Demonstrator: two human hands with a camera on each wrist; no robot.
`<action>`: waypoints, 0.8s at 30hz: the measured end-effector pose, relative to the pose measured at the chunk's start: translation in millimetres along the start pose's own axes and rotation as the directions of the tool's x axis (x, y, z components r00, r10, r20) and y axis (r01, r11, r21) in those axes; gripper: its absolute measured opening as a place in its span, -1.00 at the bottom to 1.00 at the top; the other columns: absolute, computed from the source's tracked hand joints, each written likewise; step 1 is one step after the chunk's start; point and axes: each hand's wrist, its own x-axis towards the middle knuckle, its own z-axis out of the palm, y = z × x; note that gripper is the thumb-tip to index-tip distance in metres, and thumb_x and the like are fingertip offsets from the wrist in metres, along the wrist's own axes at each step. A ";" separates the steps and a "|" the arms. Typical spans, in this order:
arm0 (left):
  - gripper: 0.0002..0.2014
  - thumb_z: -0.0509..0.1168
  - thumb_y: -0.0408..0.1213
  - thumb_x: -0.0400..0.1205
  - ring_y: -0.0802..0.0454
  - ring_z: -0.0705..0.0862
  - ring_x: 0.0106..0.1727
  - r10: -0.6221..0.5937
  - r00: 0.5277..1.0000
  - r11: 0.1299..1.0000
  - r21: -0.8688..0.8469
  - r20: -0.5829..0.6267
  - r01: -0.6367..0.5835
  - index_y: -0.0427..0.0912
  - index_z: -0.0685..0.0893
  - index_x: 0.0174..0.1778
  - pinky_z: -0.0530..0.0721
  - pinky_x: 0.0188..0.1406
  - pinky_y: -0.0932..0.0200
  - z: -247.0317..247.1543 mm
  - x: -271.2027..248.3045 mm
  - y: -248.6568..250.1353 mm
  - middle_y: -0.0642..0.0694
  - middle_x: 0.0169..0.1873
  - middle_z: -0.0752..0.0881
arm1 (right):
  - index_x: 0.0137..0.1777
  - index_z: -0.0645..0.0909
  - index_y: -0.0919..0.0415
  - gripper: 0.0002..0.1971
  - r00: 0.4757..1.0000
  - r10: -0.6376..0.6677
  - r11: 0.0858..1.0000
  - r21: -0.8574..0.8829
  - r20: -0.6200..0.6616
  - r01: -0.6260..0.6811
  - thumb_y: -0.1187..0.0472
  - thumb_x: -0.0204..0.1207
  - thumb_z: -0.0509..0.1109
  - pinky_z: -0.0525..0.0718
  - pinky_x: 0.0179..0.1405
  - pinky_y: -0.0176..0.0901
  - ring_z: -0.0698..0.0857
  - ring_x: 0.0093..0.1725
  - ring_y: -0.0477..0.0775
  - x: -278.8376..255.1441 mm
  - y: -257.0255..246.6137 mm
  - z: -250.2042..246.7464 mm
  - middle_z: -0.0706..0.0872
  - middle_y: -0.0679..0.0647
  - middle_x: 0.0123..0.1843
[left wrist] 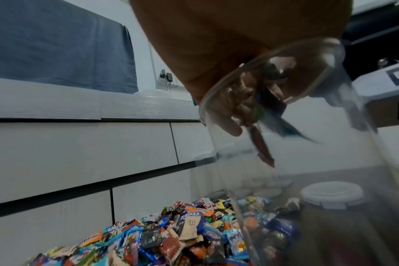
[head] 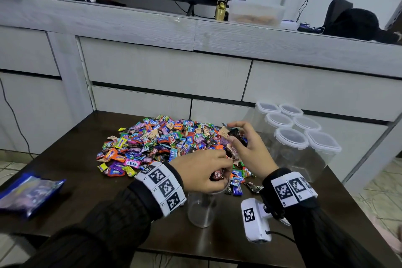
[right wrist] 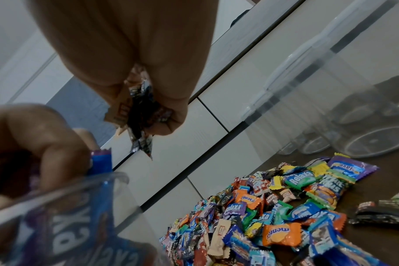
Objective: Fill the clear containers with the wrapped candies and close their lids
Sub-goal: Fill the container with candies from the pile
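Head view: the open clear container (head: 201,209) stood upright at the near edge of the dark worktop (head: 71,159), lidless, directly below the left hand (head: 203,169); this placement let candies fall straight into its mouth; the left hand was curled around a cluster of wrapped candies over the rim. The right hand (head: 248,148) hovered just beyond, its fingers bunched around a dark-wrapped handful, probably the next load for the same container. The candy pile (head: 161,143) lay in the middle of the worktop, within reach of both hands; six lidded empty containers (head: 295,137) stood grouped at the far right, apparently waiting their turn. A blue bag (head: 30,191) lay at the left edge. Legible wrappers: "Relaxa", "FOX'S", "mentos".

Left wrist view: the fingers (left wrist: 230,115) reached into the container's mouth (left wrist: 271,72); a red-brown candy (left wrist: 262,145) and a blue one hung below them inside the clear wall, blurred; the container looked nearly empty, so filling was judged to be at an early stage.

Right wrist view: the right hand pinched several candies (right wrist: 139,111), black and tan wrappers protruding downward; a blue wrapper seen through the container wall read "Relaxa" in reverse; orange wrappers in the pile read "mentos".
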 end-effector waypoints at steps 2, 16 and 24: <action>-0.87 0.32 -0.20 0.62 -0.01 0.57 -0.10 0.008 1.000 1.000 0.016 0.008 -0.008 -0.19 0.67 -0.05 0.51 -0.09 0.14 1.0 -3.2 0.5 -0.09 -0.10 0.61 | 0.18 0.49 0.05 -0.75 1.000 0.000 1.000 0.001 0.001 0.000 0.37 0.59 0.31 0.51 0.32 -0.10 0.60 0.20 -0.03 -0.9 -0.1 2.1 0.65 -0.13 0.16; -0.72 0.34 0.07 0.54 0.21 0.48 -0.16 -0.045 0.990 0.995 -0.097 -0.135 0.032 -0.06 0.51 -0.12 0.50 -0.11 0.25 3.0 -11.9 -4.4 0.09 -0.18 0.58 | 0.19 0.49 0.02 -0.76 1.000 0.013 1.000 -0.005 0.002 -0.013 0.33 0.61 0.31 0.53 0.30 -0.07 0.62 0.20 0.03 -3.3 -7.4 -6.5 0.67 -0.02 0.18; 0.06 0.50 0.47 0.08 0.32 0.39 0.34 -0.329 0.927 0.937 -0.186 -0.179 0.297 0.12 0.19 0.41 0.31 0.38 0.39 19.3 -48.2 -32.8 0.25 0.31 0.30 | 0.21 0.48 0.06 -0.77 0.993 -0.080 0.996 0.047 0.084 0.076 0.33 0.62 0.30 0.45 0.18 -0.53 0.59 0.19 -0.32 -12.6 -21.8 10.0 0.63 -0.19 0.19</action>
